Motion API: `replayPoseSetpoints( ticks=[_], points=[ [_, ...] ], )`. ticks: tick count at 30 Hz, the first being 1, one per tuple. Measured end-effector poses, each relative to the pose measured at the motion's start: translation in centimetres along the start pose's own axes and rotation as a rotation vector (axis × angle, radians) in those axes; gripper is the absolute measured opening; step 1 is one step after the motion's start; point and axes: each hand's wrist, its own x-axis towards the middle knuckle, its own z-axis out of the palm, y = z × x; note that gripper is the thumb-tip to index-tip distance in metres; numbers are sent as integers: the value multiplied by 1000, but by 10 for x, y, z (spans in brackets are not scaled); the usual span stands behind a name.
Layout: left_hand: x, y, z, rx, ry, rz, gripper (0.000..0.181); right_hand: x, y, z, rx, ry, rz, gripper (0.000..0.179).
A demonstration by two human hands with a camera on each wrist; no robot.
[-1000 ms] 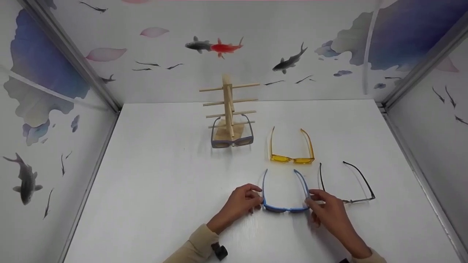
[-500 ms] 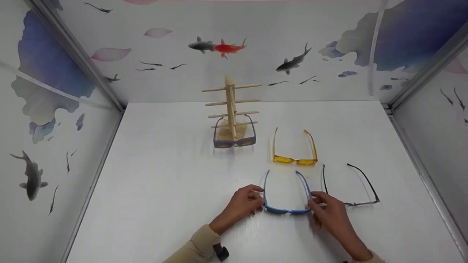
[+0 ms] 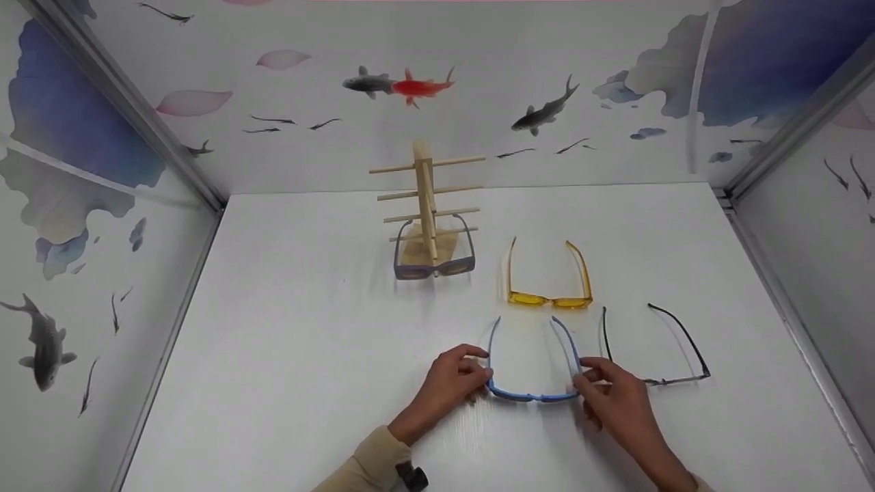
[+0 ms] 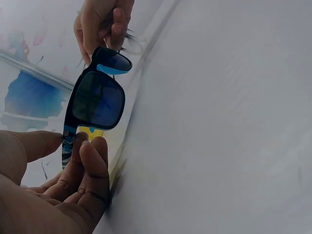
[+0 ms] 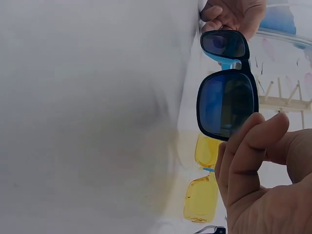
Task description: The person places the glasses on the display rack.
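Both hands hold a pair of blue sunglasses [image 3: 535,396] with dark lenses, its arms unfolded and pointing toward the back of the table. My left hand [image 3: 448,383] pinches the frame by its left hinge, thumb on one side and fingers on the other. On the opposite hinge, my right hand [image 3: 618,396] pinches between thumb and fingers. In the left wrist view a patterned blue-and-black temple [image 4: 68,144] shows between thumb and fingers. The right wrist view shows the dark lenses [image 5: 227,105] from the front, with the right fingers at the near corner.
A wooden display rack [image 3: 425,198] with several pegs stands at the back, purple-framed sunglasses [image 3: 434,271] on its lowest part. Yellow glasses [image 3: 549,301] lie behind the blue pair. Black-armed glasses [image 3: 694,348] lie beyond the right hand. Printed walls enclose the white table [image 3: 287,328].
The hands keep their grip and stay nearly in place. The blue sunglasses have tilted slightly, so less of their lenses shows in the head view.
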Motion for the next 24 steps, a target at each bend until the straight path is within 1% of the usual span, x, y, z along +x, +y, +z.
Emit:
replayPoseSetpoints(
  ticks=[8,15,21,24],
  points=[
    [-3,12,-4,-12,17,4,35,-2,-6,-1,9,20,-34,42],
    [-9,18,-11,-2,38,41,38,-2,-16,2,5,30,-96,40],
    [-11,21,-17,-13,61,25,39,1,-26,6,-8,25,-119,39],
    [-12,23,-21,-6,70,35,40,3,-31,8,-5,16,-125,39]
  ],
)
